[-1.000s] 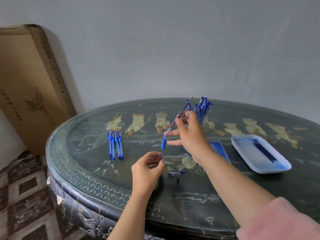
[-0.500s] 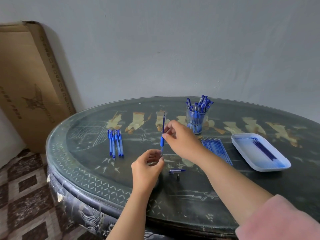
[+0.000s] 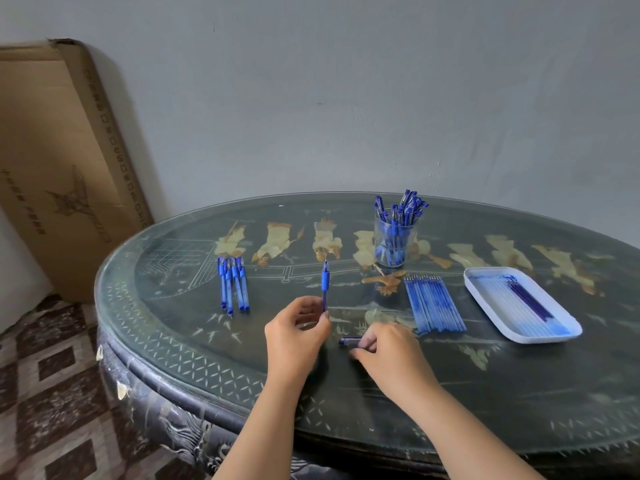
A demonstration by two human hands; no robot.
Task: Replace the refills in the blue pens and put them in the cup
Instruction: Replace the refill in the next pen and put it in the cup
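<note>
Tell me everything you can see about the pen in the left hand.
The pen is slim, with a blue grip sleeve below its pointed tip and a see-through, plastic-looking barrel under that. It has no cap on. It stands nearly upright, tip up, over the table. The left hand pinches its lower end between thumb and fingertips, hiding the bottom; nothing else touches it.

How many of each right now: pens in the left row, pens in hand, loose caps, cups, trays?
Pens in the left row: 4
Pens in hand: 1, in the left hand
Loose caps: 1, in the right hand
Cups: 1
Trays: 1
Total: 8
</note>
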